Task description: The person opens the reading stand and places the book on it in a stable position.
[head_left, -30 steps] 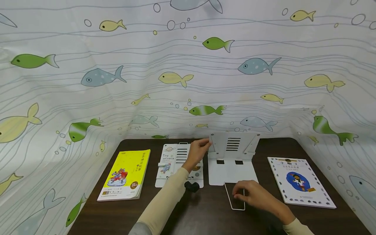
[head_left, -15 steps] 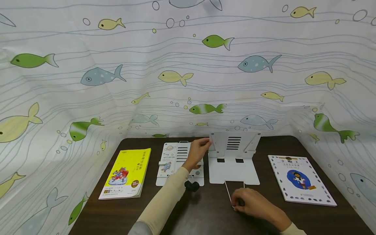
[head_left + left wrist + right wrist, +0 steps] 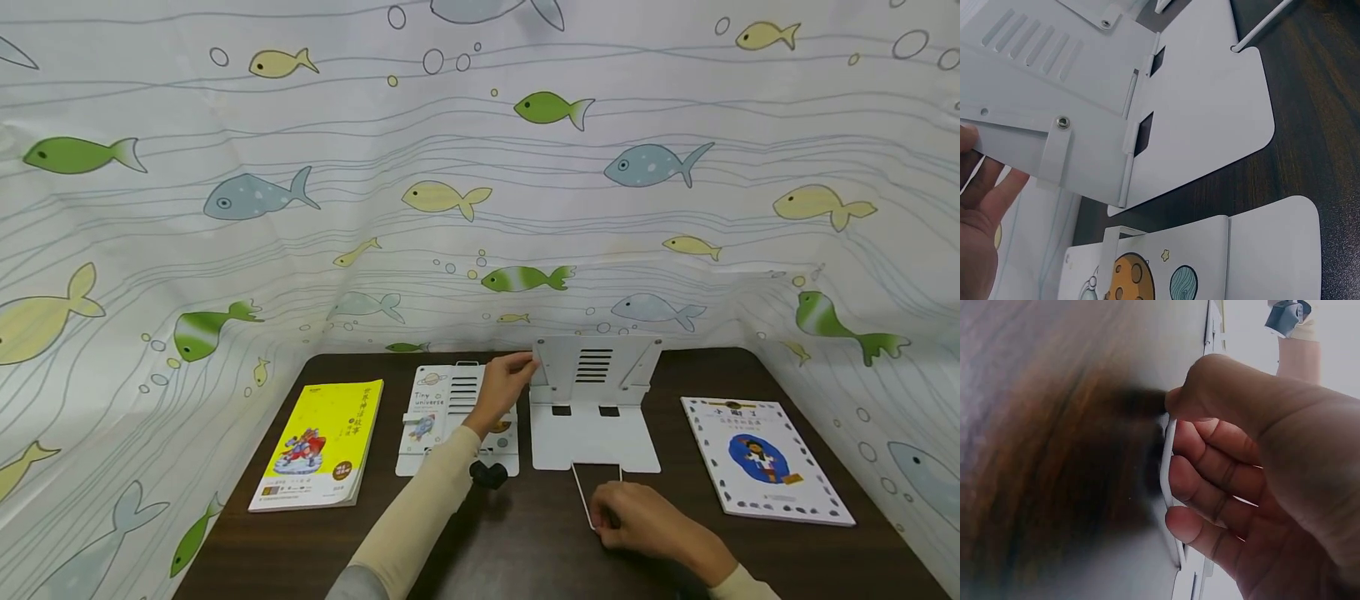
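Note:
A white metal book stand (image 3: 592, 446) stands unfolded at the table's back, its slotted panel (image 3: 562, 367) raised from the flat base. My left hand (image 3: 501, 387) holds the panel's left edge; in the left wrist view the fingers of that hand (image 3: 988, 209) wrap behind the edge. From the base's front a thin white wire loop (image 3: 581, 496) reaches out over the table. My right hand (image 3: 648, 521) pinches the near end of this loop. Close up in the right wrist view, thumb and curled fingers meet at the wire (image 3: 1165, 465). That hand hides the loop's near right corner.
A second white stand, printed "Tiny universe" (image 3: 427, 408), lies folded flat left of the first, partly under my left forearm. A yellow book (image 3: 322, 442) lies at the left and a white book (image 3: 765, 462) at the right. A fish-patterned curtain (image 3: 450, 242) surrounds the table.
My right hand has come down from over the wire loop to its near end and now pinches it. The left hand keeps its place on the panel edge.

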`<act>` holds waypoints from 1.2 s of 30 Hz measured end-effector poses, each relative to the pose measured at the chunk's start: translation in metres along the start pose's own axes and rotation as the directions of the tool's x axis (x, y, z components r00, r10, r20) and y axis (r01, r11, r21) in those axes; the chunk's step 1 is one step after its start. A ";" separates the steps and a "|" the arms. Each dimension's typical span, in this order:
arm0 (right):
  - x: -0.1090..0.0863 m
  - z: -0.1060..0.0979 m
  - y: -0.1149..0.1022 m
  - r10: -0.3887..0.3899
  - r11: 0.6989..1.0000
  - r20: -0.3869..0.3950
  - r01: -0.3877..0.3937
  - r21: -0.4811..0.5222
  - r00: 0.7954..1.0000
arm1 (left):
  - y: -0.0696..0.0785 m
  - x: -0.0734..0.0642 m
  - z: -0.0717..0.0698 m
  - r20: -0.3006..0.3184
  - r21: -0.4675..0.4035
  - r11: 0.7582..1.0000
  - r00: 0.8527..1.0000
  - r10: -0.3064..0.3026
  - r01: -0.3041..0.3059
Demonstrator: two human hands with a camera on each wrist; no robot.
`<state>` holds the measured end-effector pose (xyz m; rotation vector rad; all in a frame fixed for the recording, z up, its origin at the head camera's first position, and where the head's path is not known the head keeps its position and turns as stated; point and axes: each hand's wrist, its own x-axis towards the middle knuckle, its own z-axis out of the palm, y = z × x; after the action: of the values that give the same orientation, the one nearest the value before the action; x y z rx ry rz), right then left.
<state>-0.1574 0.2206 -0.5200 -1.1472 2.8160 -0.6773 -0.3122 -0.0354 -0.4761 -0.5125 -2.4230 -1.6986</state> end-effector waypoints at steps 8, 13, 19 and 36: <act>0.004 -0.014 -0.003 0.008 0.999 0.000 -0.008 0.032 1.000 | 0.000 -0.001 0.001 0.001 -0.023 1.000 1.000 -0.008 0.008; 0.009 -0.029 -0.006 0.069 0.990 0.035 -0.073 0.118 0.997 | -0.001 0.000 0.001 0.008 -0.003 1.000 1.000 0.006 -0.006; 0.016 -0.045 -0.005 0.100 0.985 0.003 -0.100 0.139 0.995 | -0.001 0.001 0.001 0.001 0.012 1.000 1.000 0.018 -0.018; 0.035 -0.050 0.020 0.128 0.990 -0.453 -0.083 0.118 0.882 | 0.000 -0.001 0.001 0.004 -0.005 1.000 1.000 -0.010 0.010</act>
<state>-0.2053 0.2287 -0.4779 -0.9051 3.1452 -1.2033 -0.3115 -0.0348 -0.4766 -0.5054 -2.4291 -1.7096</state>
